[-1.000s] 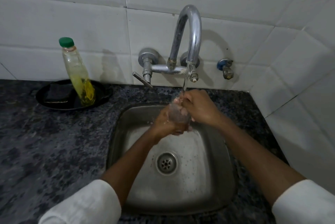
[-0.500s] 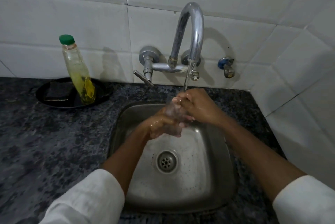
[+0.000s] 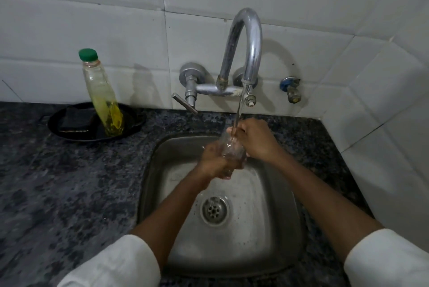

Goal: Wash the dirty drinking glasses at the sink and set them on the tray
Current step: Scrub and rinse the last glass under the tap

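Left hand: your left hand is wrapped around the lower part of the glass, fingers curled on its wall. I think you hold it low so that the mouth stays free for the water.
Right hand: your right hand lies against the upper side of the glass, fingers bent over the rim. They seem to rub the rim, but whether they go inside I cannot tell.
Where the glass is: a little right of the centre of the frame, between your two hands, above the back part of the sink and not touching it.
Why there: it sits directly under the water stream, so the soap can run down into the basin and not on the surface.
Long axis: close to upright, leaning slightly; the exact tilt is hard to read because the glass is clear and wet.
Which way it points: the mouth looks up toward the tap spout, the base down toward your left palm.
Drain: the drain is below the hands, in the lower middle of the basin.
Further out: in the left part of the frame a soap bottle with a green cap leans in a black dish.
Tray: it is not in the frame.
Step, as I judge: rinsing this glass; setting down is not yet done.
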`<state>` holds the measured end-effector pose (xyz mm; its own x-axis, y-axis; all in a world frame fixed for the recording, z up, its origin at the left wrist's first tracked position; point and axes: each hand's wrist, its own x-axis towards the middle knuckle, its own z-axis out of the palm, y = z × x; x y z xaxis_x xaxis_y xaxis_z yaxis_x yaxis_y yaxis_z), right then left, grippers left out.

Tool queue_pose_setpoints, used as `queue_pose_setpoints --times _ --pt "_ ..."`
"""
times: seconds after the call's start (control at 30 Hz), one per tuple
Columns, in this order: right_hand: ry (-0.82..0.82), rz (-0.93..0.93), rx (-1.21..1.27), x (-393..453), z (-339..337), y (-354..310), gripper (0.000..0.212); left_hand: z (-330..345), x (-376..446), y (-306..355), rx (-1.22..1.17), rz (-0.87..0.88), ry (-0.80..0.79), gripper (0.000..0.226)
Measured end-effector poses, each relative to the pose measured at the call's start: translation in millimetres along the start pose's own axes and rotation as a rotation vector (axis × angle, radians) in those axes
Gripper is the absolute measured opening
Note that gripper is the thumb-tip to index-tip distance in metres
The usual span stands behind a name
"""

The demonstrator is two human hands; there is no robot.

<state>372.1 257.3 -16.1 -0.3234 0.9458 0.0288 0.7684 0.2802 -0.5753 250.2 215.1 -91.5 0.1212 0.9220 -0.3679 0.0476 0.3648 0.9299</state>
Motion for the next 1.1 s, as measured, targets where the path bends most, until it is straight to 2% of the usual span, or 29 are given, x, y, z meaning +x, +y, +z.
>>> queue_pose_setpoints --times 0.07,0.1,0.17,0.23,0.27,0.3,0.33,0.43,0.47,0.5,0.53,0.63,0.67,0.7,0.77,0.83,0.9,0.97,1.0,1.07,1.1 --pt "0.019 0.025 0.004 -1.1 0.5 0.8 0.046 12.5 -0.7 -0.1 0.169 0.094 0.271 0.052" --pt "0.037 0.008 0.012 -2.1 0.7 0.4 0.047 13.8 -2.2 0.1 0.163 0.122 0.27 0.058" --pt "0.066 -0.05 -0.014 -5.2 2.1 -1.1 0.044 5.0 -5.9 1.3 -0.01 0.042 0.031 0.054" --pt "0.057 -0.127 -0.033 -7.5 5.4 -1.1 0.035 -8.8 -10.1 1.4 -0.309 -0.1 -0.225 0.045" --pt "0.04 -0.166 -0.033 -9.1 6.4 -1.4 0.031 -12.8 -9.1 -1.3 -0.406 -0.133 -0.268 0.043" --pt "0.024 -0.179 -0.039 -9.7 6.7 -1.4 0.029 -12.3 -7.2 -3.2 -0.412 -0.137 -0.243 0.042" --pt "0.018 -0.163 -0.048 -9.5 6.6 -1.4 0.03 -7.3 -6.1 -3.7 -0.325 -0.111 -0.151 0.041" --pt "0.056 -0.07 -0.044 -5.1 4.0 0.5 0.033 13.0 2.3 -6.5 0.061 0.06 0.302 0.046" --pt "0.061 -0.083 -0.042 -3.3 4.0 0.9 0.033 16.7 2.6 -7.7 0.104 0.098 0.392 0.05" --pt "0.073 -0.128 -0.064 -2.2 4.2 0.1 0.032 17.2 1.9 -8.5 0.094 0.112 0.402 0.051" --pt "0.086 -0.182 -0.098 -1.8 5.7 0.0 0.032 13.1 2.1 -9.4 0.002 0.076 0.323 0.052" --pt "0.129 -0.318 -0.081 -5.5 7.1 3.4 0.037 -2.3 -8.7 -7.0 -0.556 -0.1 -0.111 0.049" --pt "0.14 -0.326 -0.042 -7.7 8.4 6.8 0.04 -5.8 -12.1 -7.5 -0.615 -0.117 -0.169 0.046" --pt "0.16 -0.292 0.007 -10.5 10.9 10.0 0.044 -6.8 -15.1 -6.9 -0.57 -0.105 -0.157 0.046" --pt "0.218 -0.128 0.166 -12.0 17.4 18.9 0.042 -5.2 -15.8 -7.9 -0.319 -0.027 -0.05 0.052" --pt "0.297 0.148 0.391 -12.5 26.3 23.8 0.042 -5.6 -15.8 -6.9 0.006 0.121 0.125 0.063" --pt "0.337 0.485 0.694 -14.5 40.5 28.4 0.042 -7.6 -15.6 -5.3 0.336 0.346 0.249 0.067" --pt "0.246 0.787 1.011 -15.8 59.4 29.5 0.039 -7.1 -21.3 4.9 0.561 0.522 0.321 0.059" --pt "0.183 0.87 1.163 -15.4 70.5 30.3 0.037 -7.6 -20.7 10.3 0.629 0.574 0.334 0.056" --pt "0.102 0.941 1.344 -17.2 85.2 25.6 0.03 -10.4 -17.8 20.4 0.718 0.603 0.309 0.058" --pt "0.079 0.953 1.327 -17.7 88.9 24.2 0.027 -14.1 -16.7 23.4 0.743 0.591 0.289 0.058"
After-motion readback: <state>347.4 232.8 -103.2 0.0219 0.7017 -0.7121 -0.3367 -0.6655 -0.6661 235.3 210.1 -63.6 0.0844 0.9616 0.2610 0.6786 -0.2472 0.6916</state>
